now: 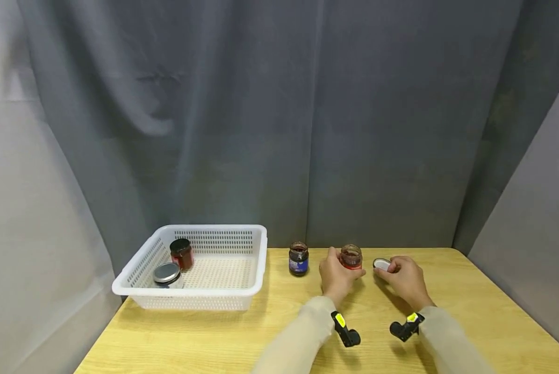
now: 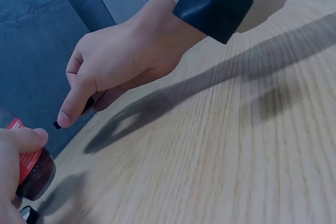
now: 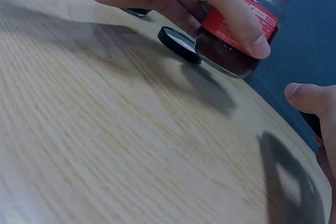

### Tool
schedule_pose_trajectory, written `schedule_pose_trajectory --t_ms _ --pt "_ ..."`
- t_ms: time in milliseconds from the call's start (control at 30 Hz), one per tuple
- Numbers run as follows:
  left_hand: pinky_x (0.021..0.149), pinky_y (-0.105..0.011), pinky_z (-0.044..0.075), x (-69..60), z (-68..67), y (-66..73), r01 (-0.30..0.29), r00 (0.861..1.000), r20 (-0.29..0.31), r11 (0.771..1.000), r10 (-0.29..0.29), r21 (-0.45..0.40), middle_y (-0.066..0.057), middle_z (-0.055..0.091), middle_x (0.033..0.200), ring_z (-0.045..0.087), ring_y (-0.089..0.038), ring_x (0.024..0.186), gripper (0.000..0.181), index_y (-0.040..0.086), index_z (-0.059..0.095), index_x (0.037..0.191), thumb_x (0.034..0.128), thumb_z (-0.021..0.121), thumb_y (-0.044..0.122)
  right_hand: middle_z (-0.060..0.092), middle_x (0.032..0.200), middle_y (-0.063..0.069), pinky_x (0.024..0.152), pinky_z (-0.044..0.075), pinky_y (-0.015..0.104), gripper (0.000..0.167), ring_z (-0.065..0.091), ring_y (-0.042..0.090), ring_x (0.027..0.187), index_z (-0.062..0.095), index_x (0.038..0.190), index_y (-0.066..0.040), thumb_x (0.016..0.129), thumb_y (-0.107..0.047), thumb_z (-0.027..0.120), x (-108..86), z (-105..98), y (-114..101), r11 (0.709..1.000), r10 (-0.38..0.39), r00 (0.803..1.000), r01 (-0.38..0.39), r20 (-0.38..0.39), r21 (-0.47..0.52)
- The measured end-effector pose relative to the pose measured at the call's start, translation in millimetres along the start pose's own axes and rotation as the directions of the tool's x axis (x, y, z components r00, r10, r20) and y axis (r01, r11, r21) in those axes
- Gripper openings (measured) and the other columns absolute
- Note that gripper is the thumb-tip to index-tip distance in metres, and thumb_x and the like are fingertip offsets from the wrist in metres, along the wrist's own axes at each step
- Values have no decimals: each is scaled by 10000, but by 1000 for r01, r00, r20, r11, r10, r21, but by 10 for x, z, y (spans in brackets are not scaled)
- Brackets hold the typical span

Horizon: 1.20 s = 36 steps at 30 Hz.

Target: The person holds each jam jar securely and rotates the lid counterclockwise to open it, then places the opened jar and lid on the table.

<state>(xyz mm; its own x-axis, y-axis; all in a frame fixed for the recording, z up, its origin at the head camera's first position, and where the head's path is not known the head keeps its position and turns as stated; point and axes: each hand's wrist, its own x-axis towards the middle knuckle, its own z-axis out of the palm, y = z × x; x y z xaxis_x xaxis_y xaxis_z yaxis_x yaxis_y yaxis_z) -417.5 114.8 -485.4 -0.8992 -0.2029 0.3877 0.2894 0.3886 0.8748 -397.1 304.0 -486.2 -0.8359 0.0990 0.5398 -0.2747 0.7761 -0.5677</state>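
My left hand grips a lidless glass jar with a red label and dark red contents. In the right wrist view, this jar tilts, its base seemingly just off the table. To its right, my right hand pinches a dark-rimmed lid with a white inside between thumb and fingers. Left of the hands stands another uncapped jar, dark with a blue-purple label. Behind the held jar, the right wrist view has a second black-rimmed lid, its white inside showing.
A white plastic basket stands on the left of the wooden table. Inside it are a dark-lidded red jar and a silver-lidded jar. A grey curtain hangs behind the table.
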Motion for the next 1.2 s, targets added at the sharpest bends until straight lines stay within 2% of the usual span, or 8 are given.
schedule_pose_trajectory --t_ms 100,200,300,533,700,800,1000,1200 --pt "777 -404 568 -5 34 -59 39 999 -13 999 -39 34 59 630 888 648 -217 932 640 231 539 906 539 1063 250 640 975 150 663 434 363 403 545 277 804 544 685 -114 860 -263 874 1 57 31 1000 13 1000 -12 9 -13" --pt "766 -434 567 5 62 -98 76 997 -22 996 -75 49 41 623 893 652 -237 928 651 235 539 918 533 1064 255 603 903 103 647 401 355 409 500 245 754 533 678 -121 853 -252 879 26 82 49 1000 2 1000 -2 -2 -22" --pt "774 -441 577 -7 107 -128 89 996 -25 994 -88 56 22 638 908 680 -242 925 662 236 550 943 530 1066 247 557 844 74 635 379 356 408 467 230 724 531 681 -119 852 -243 880 20 84 81 1000 1 1000 -1 -5 -27" --pt "715 -452 576 -25 159 -163 50 998 -47 994 -45 93 -15 600 904 660 -264 889 665 223 551 968 545 1061 274 518 748 42 616 353 353 412 449 216 670 526 669 -122 832 -212 894 18 190 117 998 -34 999 32 -32 -46" --pt "709 -438 580 -30 158 -149 32 999 -41 995 -28 95 -34 614 916 661 -276 893 656 207 557 1004 577 1050 280 526 739 43 627 350 371 409 454 225 673 524 669 -118 829 -191 893 25 258 103 998 -28 998 25 -61 -49" --pt "695 -423 582 -35 198 -119 21 999 -27 996 -19 85 -35 637 914 684 -264 872 655 203 556 1022 592 1044 283 535 744 48 635 358 379 400 461 230 680 530 672 -119 827 -185 892 30 230 106 998 -24 997 19 -77 -58" --pt "690 -423 585 -55 270 -90 19 1000 -8 998 -19 54 -18 659 900 706 -234 855 648 191 562 1026 596 1044 250 531 733 53 621 371 374 383 470 234 661 542 677 -113 850 -213 868 23 169 152 997 23 999 -27 -45 -75" --pt "651 -415 586 -60 329 -76 -37 999 -32 997 39 70 -54 696 882 721 -257 823 662 173 563 1018 577 1051 247 549 759 67 651 392 404 370 489 253 682 549 693 -106 861 -229 856 29 157 231 993 40 999 -43 -31 -108"
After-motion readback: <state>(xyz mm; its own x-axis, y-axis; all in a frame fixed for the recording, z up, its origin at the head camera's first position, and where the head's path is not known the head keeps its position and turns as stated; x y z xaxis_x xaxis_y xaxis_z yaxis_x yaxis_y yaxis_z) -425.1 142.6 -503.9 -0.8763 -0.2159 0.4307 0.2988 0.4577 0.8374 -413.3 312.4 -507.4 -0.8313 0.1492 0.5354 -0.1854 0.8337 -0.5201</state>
